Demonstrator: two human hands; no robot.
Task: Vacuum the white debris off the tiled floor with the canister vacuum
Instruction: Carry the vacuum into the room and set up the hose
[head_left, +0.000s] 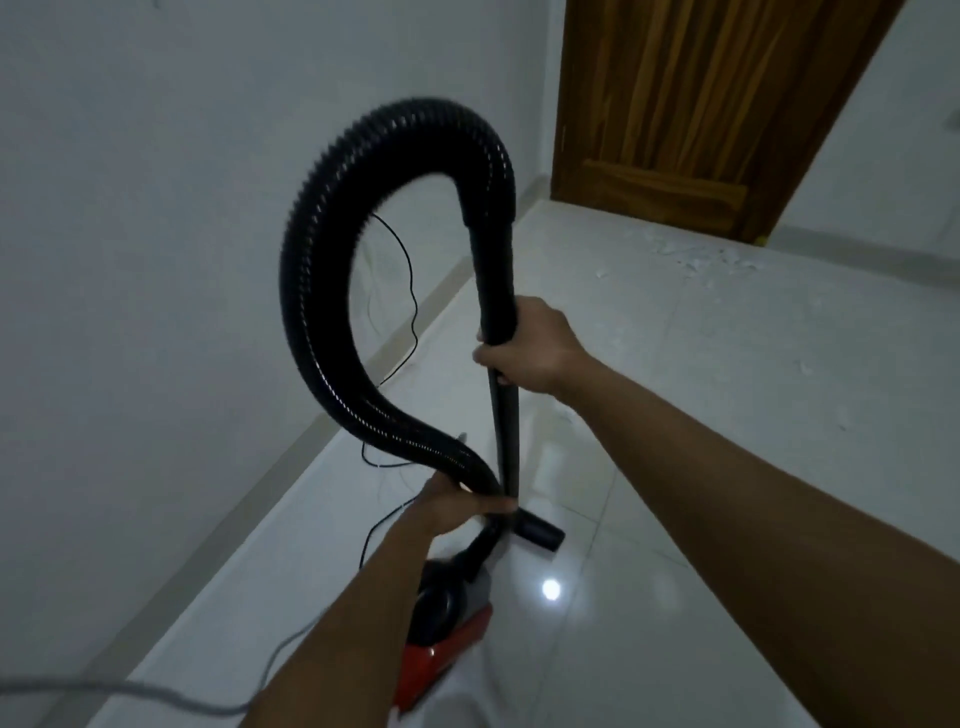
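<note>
A red and black canister vacuum (447, 629) sits on the glossy tiled floor (727, 441) below my arms. Its black ribbed hose (311, 249) loops high up and joins a straight black wand (493, 270). My right hand (530, 348) grips the wand at mid-height. My left hand (452, 506) holds the lower hose close to the canister. The black nozzle (537, 532) rests on the floor at the wand's foot. White debris (711, 257) lies scattered on the tiles near the door, far from the nozzle.
A wooden door (701, 104) stands at the back right. A white wall (130, 234) with a grey skirting runs along the left. A thin black wire (405, 291) hangs by the wall. A grey power cord (156, 696) crosses the lower left floor.
</note>
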